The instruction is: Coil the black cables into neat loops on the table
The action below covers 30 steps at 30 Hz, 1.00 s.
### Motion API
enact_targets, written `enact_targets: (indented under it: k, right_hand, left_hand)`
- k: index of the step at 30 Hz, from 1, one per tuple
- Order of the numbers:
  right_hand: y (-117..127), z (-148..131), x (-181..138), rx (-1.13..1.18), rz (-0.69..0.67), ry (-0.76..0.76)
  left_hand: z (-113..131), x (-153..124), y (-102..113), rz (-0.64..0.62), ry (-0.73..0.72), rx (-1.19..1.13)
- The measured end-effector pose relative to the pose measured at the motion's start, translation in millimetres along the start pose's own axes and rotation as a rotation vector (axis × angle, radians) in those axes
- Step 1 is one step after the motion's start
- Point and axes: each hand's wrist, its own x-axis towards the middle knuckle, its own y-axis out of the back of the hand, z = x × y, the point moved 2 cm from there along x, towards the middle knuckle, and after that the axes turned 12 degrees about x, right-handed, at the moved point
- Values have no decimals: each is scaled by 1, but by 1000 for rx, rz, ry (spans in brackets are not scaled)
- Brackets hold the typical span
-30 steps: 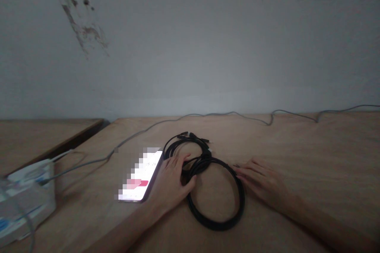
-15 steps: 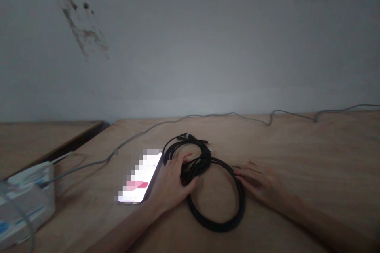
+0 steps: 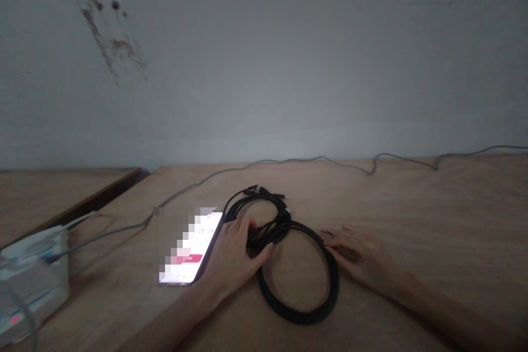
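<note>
A black cable point(image 3: 301, 308) lies coiled in two loops on the wooden table point(image 3: 412, 209), its plug ends pointing toward the wall. My left hand point(image 3: 237, 256) rests on the place where the two loops cross, fingers curled over the strands and thumb tucked under them. My right hand point(image 3: 358, 256) lies low on the table against the right side of the larger loop, with its fingers bent inward at the cable. A lit phone point(image 3: 187, 253) lies face up just left of my left hand.
A thin grey wire point(image 3: 289, 160) runs along the back edge of the table by the wall. A white box point(image 3: 31, 280) with cords plugged in sits at the left. A second wooden surface point(image 3: 49, 192) lies further left.
The fingers of my left hand have curled tighter over the crossing strands. My right hand's fingers have drawn in from flat to bent beside the large loop.
</note>
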Motion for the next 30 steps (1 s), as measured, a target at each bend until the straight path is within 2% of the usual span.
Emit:
enact_targets:
  k: [6, 15, 23, 30]
  right_hand:
    - [-1, 1, -2, -2, 11, 6]
    - [-2, 2, -2, -35, 48, -29]
    - [3, -9, 0, 67, 28, -165]
    - [3, -5, 1, 74, 0, -221]
  left_hand:
    - [-1, 0, -3, -41, -69, -18]
    - [1, -3, 1, 53, -101, -95]
    - [11, -8, 7, -25, -173, -125]
    - [14, -10, 7, -84, -252, -72]
